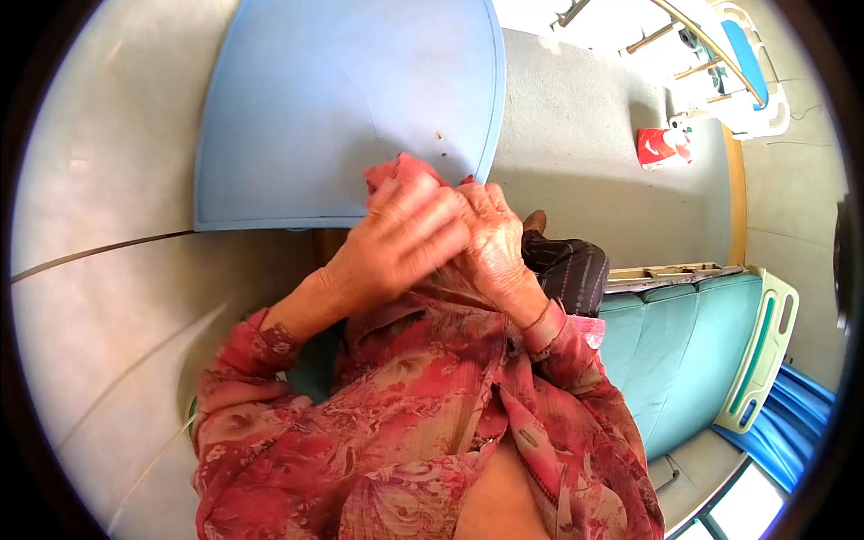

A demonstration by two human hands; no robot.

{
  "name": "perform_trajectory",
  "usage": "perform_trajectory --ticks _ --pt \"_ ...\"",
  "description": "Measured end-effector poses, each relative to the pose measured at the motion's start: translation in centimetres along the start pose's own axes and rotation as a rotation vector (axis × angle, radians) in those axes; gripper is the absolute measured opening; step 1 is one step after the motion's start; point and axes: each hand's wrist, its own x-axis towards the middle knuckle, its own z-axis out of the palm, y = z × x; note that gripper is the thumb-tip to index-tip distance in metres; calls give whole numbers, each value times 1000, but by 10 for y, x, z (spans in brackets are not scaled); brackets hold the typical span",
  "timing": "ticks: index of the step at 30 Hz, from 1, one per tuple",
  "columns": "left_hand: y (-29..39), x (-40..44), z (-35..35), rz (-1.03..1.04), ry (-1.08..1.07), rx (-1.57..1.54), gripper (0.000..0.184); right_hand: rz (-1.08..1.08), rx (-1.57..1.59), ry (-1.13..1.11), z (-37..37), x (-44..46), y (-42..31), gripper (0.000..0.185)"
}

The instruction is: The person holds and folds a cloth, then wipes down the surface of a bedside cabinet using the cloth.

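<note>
I wear a red floral shirt (405, 387), its front partly open near the collar. Out in front of my belly, my left hand (400, 234) is closed, slightly smeared by motion, with red cloth (405, 168) bunched up past its fingers. This cloth looks like the lower front of the shirt. Close against it, my right hand (493, 238) has its fingers curled on the shirt front, and a bit of red shows at its fingertips. Both hands are by the near edge of the blue tabletop (306, 108). The fingers hide most of the gripped fabric.
Small dark specks (440, 136) lie on the tabletop. To the right are a teal padded bed (675, 351) with a pale end board (760, 351), and blue curtains (792, 423). A red bag (661, 147) sits on the grey floor (585, 108); another bed frame (711, 54) stands beyond.
</note>
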Motion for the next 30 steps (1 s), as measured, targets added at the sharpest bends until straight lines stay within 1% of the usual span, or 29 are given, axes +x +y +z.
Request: perform_trajectory --ticks 2,3,4,5,6,7,8,9,10,12,13,17,20,22,24,25,26,27,28,29,30 --pt "-4 0 0 566 32 -331 41 48 -72 23 3 12 3 33" --pt "-4 1 4 559 46 -338 41 37 -92 24 7 19 6 31" --pt "-2 5 12 665 -136 -387 29 25 -117 26 10 26 9 29" --pt "-2 8 20 773 -318 -431 20 -49 -120 28 13 32 13 29" --pt "-5 9 34 778 -296 -434 20 -124 -123 33 15 39 17 29" --pt "-8 8 56 859 -399 -299 17 -143 -77 -12 19 42 22 31" --pt "-11 7 75 937 -501 -160 17 -143 -97 -17 18 46 22 31" --pt "-12 6 90 999 -395 -139 18 -142 -19 -49 17 52 22 32" --pt "-9 6 96 1004 -377 -144 18 -137 61 -83 18 56 21 33" --pt "-1 5 105 961 -477 -218 17 -134 29 -101 27 65 18 32" --pt "1 11 97 979 -599 -131 19 -131 33 -95 29 72 13 33" --pt "-4 9 99 908 -480 -341 19 -126 10 -68 48 101 -1 30" --pt "-5 6 101 862 -444 -439 19 -127 17 -39 74 126 -1 28" --pt "-6 6 100 821 -434 -510 19 -62 -13 -13 83 145 -3 28" --pt "-7 7 97 722 -444 -668 19 -49 -40 11 87 156 -2 29" --pt "-6 7 95 600 -470 -840 19 -29 -64 32 86 157 -3 29" --pt "-8 7 94 554 -498 -887 19 -31 -66 31 81 152 -1 29" --pt "-6 9 92 549 -535 -852 19 17 -95 15 73 143 4 24" --pt "-9 5 101 933 -408 -340 20 66 -125 -6 63 132 10 19" --pt "-10 -2 108 926 -397 -349 20 133 -121 -26 50 115 18 21" --pt "-10 -4 111 969 -291 -313 19 197 -118 -46 35 98 26 23"
